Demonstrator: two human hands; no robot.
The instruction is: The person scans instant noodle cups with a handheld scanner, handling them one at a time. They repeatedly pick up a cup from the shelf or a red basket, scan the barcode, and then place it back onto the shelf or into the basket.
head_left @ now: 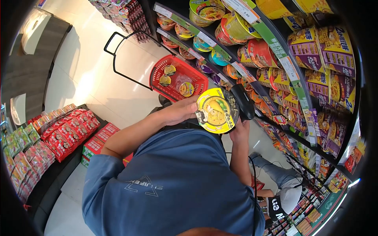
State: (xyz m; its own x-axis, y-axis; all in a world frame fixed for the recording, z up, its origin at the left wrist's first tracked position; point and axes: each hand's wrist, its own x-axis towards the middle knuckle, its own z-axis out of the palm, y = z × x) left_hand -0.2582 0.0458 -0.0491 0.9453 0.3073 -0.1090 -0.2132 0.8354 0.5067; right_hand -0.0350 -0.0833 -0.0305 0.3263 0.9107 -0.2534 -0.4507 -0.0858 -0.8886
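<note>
My left hand [182, 111] grips the side of an instant noodle bowl [215, 111] with a yellow lid that faces up at me. Close against the bowl's right side is a black handheld scanner [242, 101], its head pointing up and away. My right hand [240, 131] is closed around the scanner's lower part, which the bowl partly hides. Just beyond the bowl, a red shopping basket [157, 67] with a long black pull handle stands on the floor. Inside it lie two small noodle cups [165, 80] and one larger yellow-lidded bowl [186, 89].
Shelves [271, 43] of noodle bowls and bags rise along my right. Red snack packets [71, 131] fill a low display at left, with red and green cartons [98, 141] beside it. Another person [281, 192] is behind me at lower right. A black cable [254, 185] hangs nearby.
</note>
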